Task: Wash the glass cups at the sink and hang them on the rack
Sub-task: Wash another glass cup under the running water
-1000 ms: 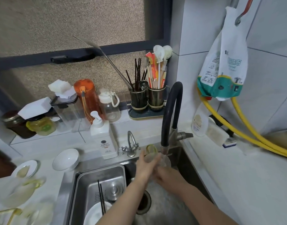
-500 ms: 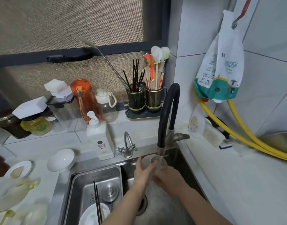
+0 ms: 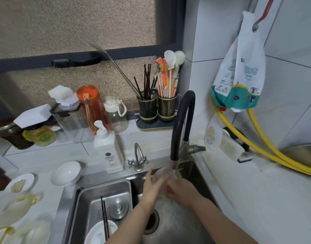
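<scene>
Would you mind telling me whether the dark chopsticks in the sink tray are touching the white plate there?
Touching. The head view shows the chopsticks lying across the white plate in the steel tray, their lower ends resting on it.

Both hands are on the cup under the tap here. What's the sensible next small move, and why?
Probably turn the glass cup under the black tap to rinse its other sides: both the left hand and right hand hold it right below the spout, and no rack is in view yet.

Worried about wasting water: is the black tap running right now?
Running. Water streams from the black tap onto the glass cup held by both hands, left hand and right hand, over the sink.
</scene>
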